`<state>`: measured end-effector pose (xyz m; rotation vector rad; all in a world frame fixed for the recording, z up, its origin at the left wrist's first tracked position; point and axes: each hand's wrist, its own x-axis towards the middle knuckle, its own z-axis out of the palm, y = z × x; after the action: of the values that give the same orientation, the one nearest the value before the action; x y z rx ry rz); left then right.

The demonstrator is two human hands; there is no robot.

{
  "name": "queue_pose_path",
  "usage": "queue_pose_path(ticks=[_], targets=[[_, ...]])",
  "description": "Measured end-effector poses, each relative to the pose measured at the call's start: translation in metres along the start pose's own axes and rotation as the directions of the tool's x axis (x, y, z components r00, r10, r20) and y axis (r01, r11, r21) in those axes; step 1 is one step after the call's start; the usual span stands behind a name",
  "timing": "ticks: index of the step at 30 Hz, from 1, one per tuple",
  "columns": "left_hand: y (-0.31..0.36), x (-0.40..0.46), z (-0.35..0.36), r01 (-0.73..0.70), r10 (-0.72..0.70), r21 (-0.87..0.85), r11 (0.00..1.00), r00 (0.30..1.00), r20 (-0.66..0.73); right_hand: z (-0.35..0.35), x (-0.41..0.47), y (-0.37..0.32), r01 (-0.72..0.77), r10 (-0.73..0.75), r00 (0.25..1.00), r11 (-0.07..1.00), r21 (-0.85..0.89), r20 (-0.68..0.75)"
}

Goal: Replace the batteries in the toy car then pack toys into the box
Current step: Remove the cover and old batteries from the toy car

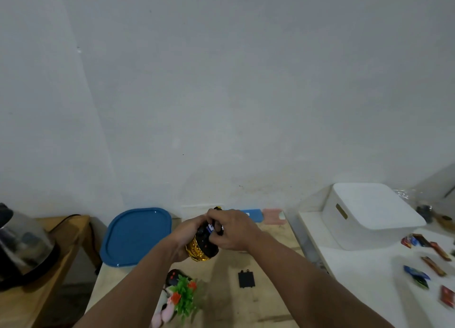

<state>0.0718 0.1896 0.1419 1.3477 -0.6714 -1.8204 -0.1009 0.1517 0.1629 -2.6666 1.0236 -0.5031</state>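
I hold a gold and black toy car (200,250) upside down above the wooden table (266,300). My left hand (183,239) cups its left side from below. On the car's black underside my right hand (231,230) pinches something small and blue-white, likely a battery (211,228); fingers hide most of it. A black battery cover (246,279) lies flat on the table to the right of the car. A blue box lid (136,236) sits at the table's far left.
A black remote (175,277), a small green plastic plant (185,295) and a pink toy (163,314) lie near the front. A white lidded box (369,214) and several wrapped sweets (426,261) rest on the white surface at right. A kettle (23,244) stands left.
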Motion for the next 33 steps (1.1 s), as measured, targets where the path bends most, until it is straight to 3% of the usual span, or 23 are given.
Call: queue_pose_path(ticks=[6,8,10,13,15,17,18,19,21,22,24,26,29,33], targets=[[-0.004,0.003,0.001,-0.008,0.009,-0.061,0.998,1.000,0.015,0.002,-0.001,0.008,-0.036,0.037,0.998,0.999,0.029,-0.047],[-0.004,0.004,-0.001,-0.021,0.020,-0.121,0.992,1.000,-0.005,0.003,-0.002,0.009,-0.097,0.106,0.992,0.989,0.115,-0.075],[-0.004,0.005,-0.003,-0.060,0.059,-0.173,0.983,0.998,-0.009,0.004,-0.002,0.007,-0.201,0.254,0.958,0.926,0.319,-0.133],[-0.006,0.007,-0.005,-0.146,0.151,-0.178,0.973,0.988,0.015,0.001,0.002,0.002,-0.286,0.591,0.783,0.619,0.732,-0.194],[-0.007,0.011,-0.007,-0.190,0.190,-0.188,0.964,0.982,-0.017,-0.006,0.006,0.004,-0.321,0.761,0.648,0.307,0.896,-0.028],[-0.009,0.016,-0.007,-0.210,0.196,-0.205,0.956,0.977,-0.090,-0.014,0.007,0.004,-0.377,0.809,0.540,-0.012,0.926,0.231],[-0.009,0.018,-0.007,-0.222,0.200,-0.192,0.956,0.972,-0.126,-0.015,0.006,0.005,-0.420,0.805,0.501,-0.095,0.902,0.318],[-0.010,0.020,-0.005,-0.236,0.211,-0.163,0.958,0.965,-0.158,-0.013,0.006,0.006,-0.474,0.802,0.478,-0.108,0.874,0.358],[-0.012,0.023,-0.001,-0.267,0.241,-0.103,0.958,0.948,-0.207,-0.010,0.005,0.004,-0.597,0.803,0.473,-0.010,0.802,0.362],[-0.014,0.024,0.001,-0.281,0.256,-0.086,0.956,0.940,-0.223,-0.008,0.004,0.003,-0.641,0.797,0.508,0.098,0.761,0.326],[-0.017,0.027,0.006,-0.307,0.287,-0.052,0.950,0.928,-0.239,0.000,0.000,0.001,-0.645,0.738,0.649,0.406,0.648,0.184],[-0.020,0.030,0.010,-0.338,0.324,-0.014,0.941,0.911,-0.254,0.008,-0.003,0.001,-0.624,0.679,0.725,0.576,0.527,0.117],[-0.025,0.033,0.015,-0.364,0.348,-0.018,0.931,0.903,-0.250,0.017,-0.005,0.005,-0.607,0.663,0.744,0.622,0.495,0.081],[-0.029,0.035,0.023,-0.388,0.383,0.034,0.921,0.884,-0.267,0.023,-0.008,0.006,-0.624,0.699,0.708,0.551,0.554,0.103]])
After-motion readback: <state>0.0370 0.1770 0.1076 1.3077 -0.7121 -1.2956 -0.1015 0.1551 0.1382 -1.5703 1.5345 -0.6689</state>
